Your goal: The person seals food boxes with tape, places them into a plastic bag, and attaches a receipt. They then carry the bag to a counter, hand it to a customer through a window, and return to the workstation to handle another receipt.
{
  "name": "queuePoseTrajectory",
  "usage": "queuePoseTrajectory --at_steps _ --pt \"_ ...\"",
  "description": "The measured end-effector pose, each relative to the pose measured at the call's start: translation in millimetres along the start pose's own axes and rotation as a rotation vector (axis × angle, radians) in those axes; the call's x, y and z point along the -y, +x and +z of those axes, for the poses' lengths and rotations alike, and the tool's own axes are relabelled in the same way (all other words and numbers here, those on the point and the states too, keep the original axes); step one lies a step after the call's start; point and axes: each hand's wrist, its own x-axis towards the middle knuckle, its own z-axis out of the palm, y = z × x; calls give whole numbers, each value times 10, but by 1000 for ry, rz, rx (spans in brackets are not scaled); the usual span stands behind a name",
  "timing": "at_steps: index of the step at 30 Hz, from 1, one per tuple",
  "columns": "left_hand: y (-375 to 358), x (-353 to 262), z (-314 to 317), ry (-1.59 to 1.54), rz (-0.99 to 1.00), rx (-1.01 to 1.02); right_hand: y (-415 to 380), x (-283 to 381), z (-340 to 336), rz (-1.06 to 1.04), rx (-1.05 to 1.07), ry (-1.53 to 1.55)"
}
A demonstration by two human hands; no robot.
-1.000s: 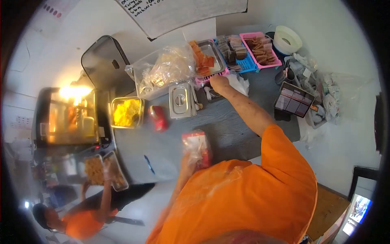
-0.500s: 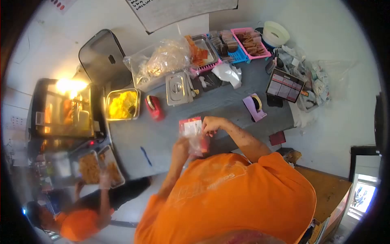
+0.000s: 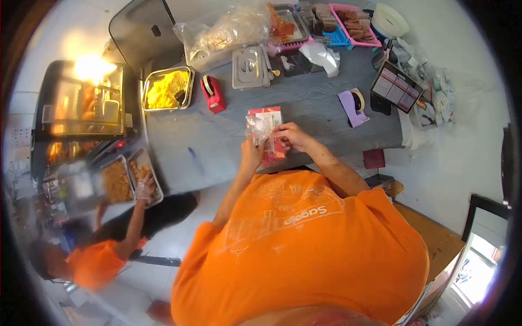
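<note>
Head camera looks down at a person in an orange shirt standing at a grey surface (image 3: 304, 106). Both hands are up in front of the chest. The left hand (image 3: 252, 154) is closed on the left side of a red and white packet (image 3: 266, 133) that sits inside a clear plastic bag. The right hand (image 3: 293, 136) is closed on the right side of the same packet, with the fingers curled around its edge. The packet is held just above the near edge of the surface, standing almost upright.

Farther back on the surface there is a red tape holder (image 3: 212, 93), and beside it a metal tray of yellow food (image 3: 167, 89). A small steel lid (image 3: 249, 66) lies behind the packet. To the right sits a purple tape holder (image 3: 353, 106), and near it a dark card with squares (image 3: 396, 87). At the far edge are a pink basket (image 3: 356, 24) and a big clear bag of food (image 3: 231, 32).

Down on the left, another person in orange has a gloved hand (image 3: 144, 188) on a tray of fried food (image 3: 130, 176).
</note>
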Motion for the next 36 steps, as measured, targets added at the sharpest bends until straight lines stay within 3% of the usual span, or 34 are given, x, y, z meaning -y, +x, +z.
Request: queuePoseTrajectory --at_steps 4,6,7,10,12,13,15,16,22,24,27,31,33,36 --pt "-1 24 -5 13 -80 22 -65 -7 -15 11 0 -27" --pt "31 -46 -62 -208 -407 204 -54 -58 -43 -34 -18 -73" --pt "33 -61 -71 -207 -408 206 -25 -110 -45 -33 -19 -71" --pt "-5 -55 -79 -84 -306 188 56 -225 34 -193 -71 -123" --pt "-54 -19 -39 40 -62 80 34 -231 114 -249 -198 -84" --pt "-63 -55 -60 42 -63 79 -1 -207 137 -249 -195 -82" --pt "-56 -127 -103 114 209 -25 -70 -138 162 -166 -175 -94" --pt "-57 -100 -87 116 209 -23 -74 -145 152 -166 -175 -91" --pt "-42 -96 -100 8 -104 110 -13 -221 122 -156 -105 -86" --pt "-52 -161 -127 -43 -241 98 26 -294 172 -298 -171 -155" --pt "-70 -113 -111 -51 -301 84 11 -337 286 -425 -220 -182" --pt "-85 92 -38 -256 -298 73 -18 -313 341 -433 -247 -141" --pt "-83 10 -48 -455 -451 102 -13 -306 335 -381 -277 -117" --pt "-89 35 -38 -515 -436 112 -17 -301 360 -386 -286 -147"
